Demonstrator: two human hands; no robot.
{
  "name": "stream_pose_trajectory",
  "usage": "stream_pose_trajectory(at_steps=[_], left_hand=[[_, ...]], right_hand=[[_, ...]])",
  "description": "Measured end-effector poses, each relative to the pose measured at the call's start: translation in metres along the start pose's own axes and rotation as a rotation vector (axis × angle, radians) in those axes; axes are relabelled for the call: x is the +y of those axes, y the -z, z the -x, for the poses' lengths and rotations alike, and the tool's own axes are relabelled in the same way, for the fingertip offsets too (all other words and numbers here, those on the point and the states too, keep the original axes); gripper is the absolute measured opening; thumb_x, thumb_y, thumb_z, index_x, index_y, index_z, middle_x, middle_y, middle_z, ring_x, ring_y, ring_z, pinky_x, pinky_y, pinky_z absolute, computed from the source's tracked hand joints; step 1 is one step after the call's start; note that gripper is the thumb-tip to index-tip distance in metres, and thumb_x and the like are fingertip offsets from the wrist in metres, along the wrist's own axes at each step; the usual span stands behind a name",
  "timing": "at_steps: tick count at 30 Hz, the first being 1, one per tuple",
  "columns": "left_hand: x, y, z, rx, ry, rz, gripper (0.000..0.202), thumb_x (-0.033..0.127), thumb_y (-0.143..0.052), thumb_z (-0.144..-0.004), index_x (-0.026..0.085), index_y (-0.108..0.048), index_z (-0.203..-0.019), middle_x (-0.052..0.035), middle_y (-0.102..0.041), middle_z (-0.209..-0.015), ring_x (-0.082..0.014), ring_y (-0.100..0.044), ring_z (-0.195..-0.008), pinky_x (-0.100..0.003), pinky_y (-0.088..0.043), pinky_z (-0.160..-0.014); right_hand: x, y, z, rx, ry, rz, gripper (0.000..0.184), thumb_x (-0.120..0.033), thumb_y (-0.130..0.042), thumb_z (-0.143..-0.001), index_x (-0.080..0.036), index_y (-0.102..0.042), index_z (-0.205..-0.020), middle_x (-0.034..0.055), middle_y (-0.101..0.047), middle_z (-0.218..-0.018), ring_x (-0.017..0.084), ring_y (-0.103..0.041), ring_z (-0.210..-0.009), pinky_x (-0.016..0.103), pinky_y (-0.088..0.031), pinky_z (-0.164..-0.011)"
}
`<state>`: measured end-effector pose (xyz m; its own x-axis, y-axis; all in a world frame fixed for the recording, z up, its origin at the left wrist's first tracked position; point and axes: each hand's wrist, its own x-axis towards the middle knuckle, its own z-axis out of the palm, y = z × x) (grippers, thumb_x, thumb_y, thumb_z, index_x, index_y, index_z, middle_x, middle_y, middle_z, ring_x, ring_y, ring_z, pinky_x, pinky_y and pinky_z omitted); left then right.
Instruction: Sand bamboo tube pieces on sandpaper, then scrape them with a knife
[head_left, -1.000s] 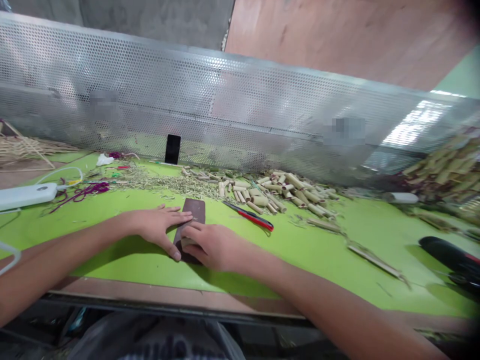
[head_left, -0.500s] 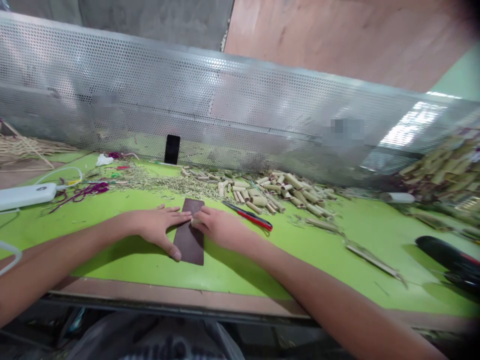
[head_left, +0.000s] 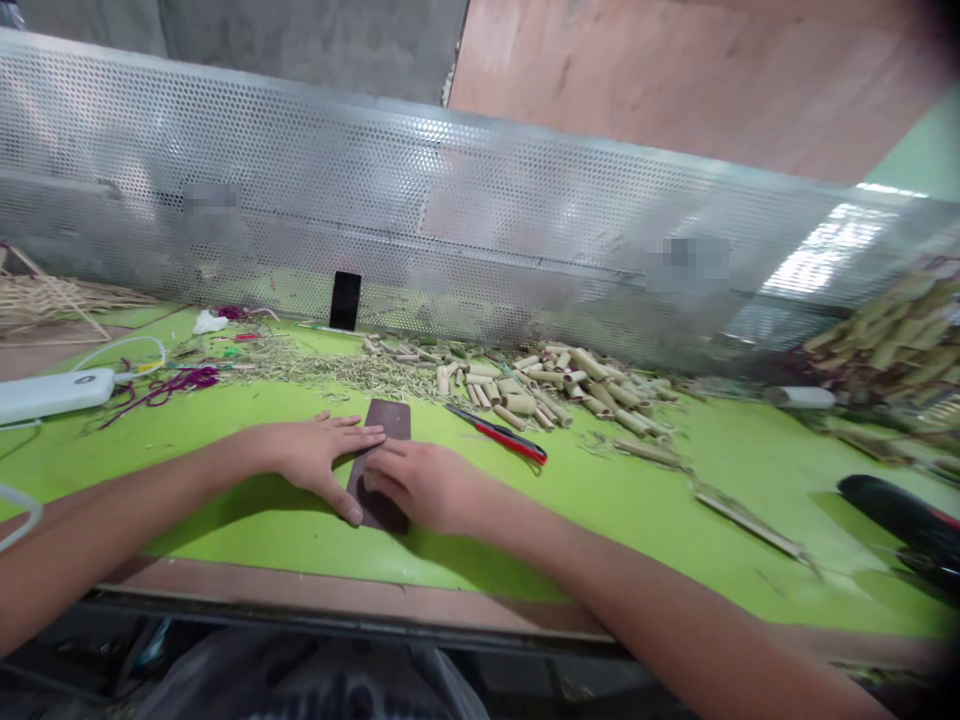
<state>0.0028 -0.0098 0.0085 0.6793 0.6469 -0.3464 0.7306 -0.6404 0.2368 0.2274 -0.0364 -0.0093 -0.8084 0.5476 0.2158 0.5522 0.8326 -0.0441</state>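
Note:
A dark brown strip of sandpaper (head_left: 390, 418) lies flat on the green tabletop, a little left of the middle. My left hand (head_left: 319, 455) is spread palm down along its left edge, with the fingertips and thumb touching it. On the strip's right side, my right hand (head_left: 424, 485) is closed in a pinch, fingertips down against the surface. The short pale bamboo tube in that pinch is mostly covered by my fingers now; its end showed a moment ago. A red and black utility knife (head_left: 510, 440) lies just beyond my right hand.
Behind the knife is a heap of short cut bamboo tubes (head_left: 592, 385), with shavings (head_left: 337, 365) to its left. A phone (head_left: 346, 300) leans against the perforated metal screen (head_left: 300, 190). A white power strip (head_left: 52, 393) sits left, a black tool (head_left: 892, 520) right.
My right hand has slid down the sandpaper toward me, carrying the bamboo tube with it. My left hand stays in the same place on the strip.

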Motion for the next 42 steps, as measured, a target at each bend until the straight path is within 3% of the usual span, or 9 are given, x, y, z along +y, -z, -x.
stream_pose_trajectory(at_steps=[3, 8, 13, 16, 22, 27, 31, 36, 42], left_hand=[[0.0, 0.0, 0.0, 0.003, 0.002, -0.006, 0.125, 0.084, -0.065, -0.07, 0.023, -0.01, -0.164, -0.008, -0.007, -0.169, -0.0372, -0.008, -0.156, -0.056, -0.011, -0.127], [-0.001, -0.001, 0.0, 0.008, -0.003, -0.002, 0.125, 0.087, -0.063, -0.068, 0.026, -0.011, -0.164, -0.0097, -0.006, -0.169, -0.0396, -0.008, -0.156, -0.057, -0.012, -0.126], [0.0, 0.0, 0.0, 0.008, 0.003, 0.016, 0.124, 0.084, -0.065, -0.069, 0.026, -0.012, -0.164, -0.0065, -0.006, -0.17, -0.0379, -0.007, -0.156, -0.055, -0.011, -0.127], [0.001, 0.0, 0.0, 0.005, 0.011, 0.021, 0.127, 0.086, -0.065, -0.068, 0.024, -0.011, -0.164, -0.0089, -0.005, -0.169, -0.0394, -0.006, -0.156, -0.056, -0.01, -0.127], [0.001, 0.0, 0.001, 0.0, 0.015, 0.0, 0.125, 0.085, -0.064, -0.07, 0.023, -0.011, -0.164, -0.0096, -0.006, -0.169, -0.038, -0.008, -0.156, -0.054, -0.011, -0.127], [0.002, 0.0, 0.001, 0.006, 0.005, -0.008, 0.125, 0.086, -0.062, -0.07, 0.024, -0.009, -0.164, -0.0103, -0.006, -0.169, -0.0385, -0.008, -0.156, -0.056, -0.011, -0.126], [0.001, 0.0, 0.0, 0.004, 0.0, -0.003, 0.125, 0.086, -0.063, -0.07, 0.022, -0.012, -0.164, -0.0104, -0.006, -0.169, -0.0384, -0.008, -0.156, -0.055, -0.012, -0.126], [0.0, 0.0, 0.0, 0.008, 0.006, 0.014, 0.129, 0.087, -0.064, -0.067, 0.022, -0.009, -0.164, -0.0116, -0.005, -0.169, -0.0395, -0.007, -0.156, -0.058, -0.01, -0.126], [0.0, 0.0, 0.0, 0.014, -0.01, 0.005, 0.126, 0.087, -0.064, -0.069, 0.022, -0.013, -0.164, -0.0116, -0.007, -0.169, -0.0391, -0.01, -0.156, -0.057, -0.011, -0.126]], right_hand=[[-0.002, 0.0, 0.0, -0.011, 0.049, 0.036, 0.021, -0.027, -0.05, -0.104, -0.017, -0.068, -0.103, 0.0111, -0.07, -0.115, 0.022, -0.065, -0.1, 0.034, -0.049, -0.084], [-0.003, 0.008, 0.001, -0.052, -0.132, 0.136, 0.023, -0.028, -0.047, -0.105, -0.015, -0.065, -0.113, 0.0102, -0.07, -0.103, 0.021, -0.065, -0.082, 0.033, -0.046, -0.068], [-0.007, 0.009, 0.005, -0.053, -0.012, 0.06, 0.021, -0.031, -0.051, -0.104, -0.019, -0.061, -0.117, 0.0099, -0.065, -0.122, 0.018, -0.064, -0.079, 0.032, -0.043, -0.064], [-0.002, 0.008, 0.003, -0.036, -0.143, 0.075, 0.022, -0.031, -0.05, -0.104, -0.018, -0.063, -0.114, 0.0092, -0.066, -0.11, 0.017, -0.062, -0.072, 0.032, -0.043, -0.063], [-0.004, 0.002, 0.0, -0.019, -0.035, 0.056, 0.021, -0.029, -0.052, -0.103, -0.015, -0.065, -0.11, 0.0121, -0.064, -0.121, 0.02, -0.064, -0.09, 0.032, -0.047, -0.072], [0.001, 0.006, 0.0, -0.009, -0.136, 0.064, 0.017, -0.026, -0.055, -0.101, -0.014, -0.067, -0.102, 0.0093, -0.068, -0.098, 0.021, -0.063, -0.086, 0.033, -0.047, -0.076], [0.003, 0.003, -0.001, 0.06, 0.04, -0.03, 0.014, -0.026, -0.059, -0.099, -0.017, -0.069, -0.102, 0.0104, -0.07, -0.111, 0.022, -0.063, -0.1, 0.033, -0.047, -0.088], [0.004, 0.002, -0.003, 0.019, -0.068, 0.067, 0.022, -0.025, -0.053, -0.102, -0.015, -0.071, -0.101, 0.0105, -0.071, -0.098, 0.021, -0.065, -0.089, 0.034, -0.048, -0.081], [0.001, 0.004, -0.001, 0.054, 0.026, -0.045, 0.012, -0.027, -0.064, -0.097, -0.019, -0.071, -0.102, 0.0088, -0.071, -0.111, 0.022, -0.064, -0.101, 0.035, -0.047, -0.089]])
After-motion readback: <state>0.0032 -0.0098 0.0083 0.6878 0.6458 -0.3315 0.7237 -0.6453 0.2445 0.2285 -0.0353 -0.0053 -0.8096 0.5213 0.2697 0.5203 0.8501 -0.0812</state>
